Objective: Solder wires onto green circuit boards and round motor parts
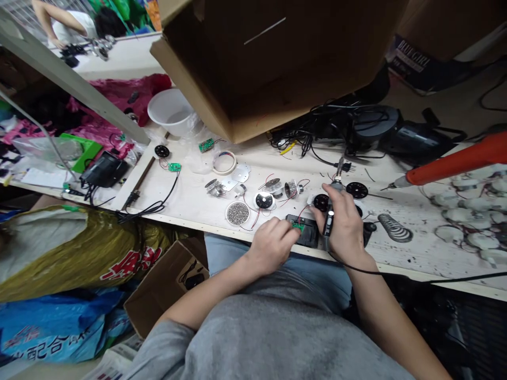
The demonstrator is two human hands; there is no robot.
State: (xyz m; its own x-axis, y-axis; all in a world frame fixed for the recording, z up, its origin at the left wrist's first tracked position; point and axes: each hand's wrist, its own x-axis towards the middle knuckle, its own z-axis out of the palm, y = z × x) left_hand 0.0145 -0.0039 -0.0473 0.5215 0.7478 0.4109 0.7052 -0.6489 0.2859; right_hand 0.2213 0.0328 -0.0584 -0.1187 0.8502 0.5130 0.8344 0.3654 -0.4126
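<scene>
Nearest the lens: grey shirt (277, 338), with both bare forearms reaching away toward the front edge of the workbench (190, 190).

At that edge, a black block (311, 238), the landmark for all else here.

- On top of the block, at its left end: green circuit board (298, 226), red wires running off behind it.
- Left hand (273, 243): just left of the block, curled shut, thumb and fingertips pinching the green circuit board.
- Right hand (344, 221): just right of the block, fist wrapped around the dark handle of a soldering iron (328, 226), with the handle touching or almost touching the block's right end. Cannot tell where the tip sits. Black cable trails from under the wrist, off to the right.
- Beyond the block, near: black disc (264, 200) with wires, among several small metal motor parts.
- Left of the block, near: round dish of tiny metal pieces (237, 212).
- Right of the block, past the right hand: wire coil stand (394, 227).
- Farther right and beyond: orange tool (455, 163).
- Well beyond the block: tape roll (224, 162), white bowl (172, 112) and a big cardboard box (277, 63).
- Far beyond, to the upper left: another person (63, 21) at a separate table.
</scene>
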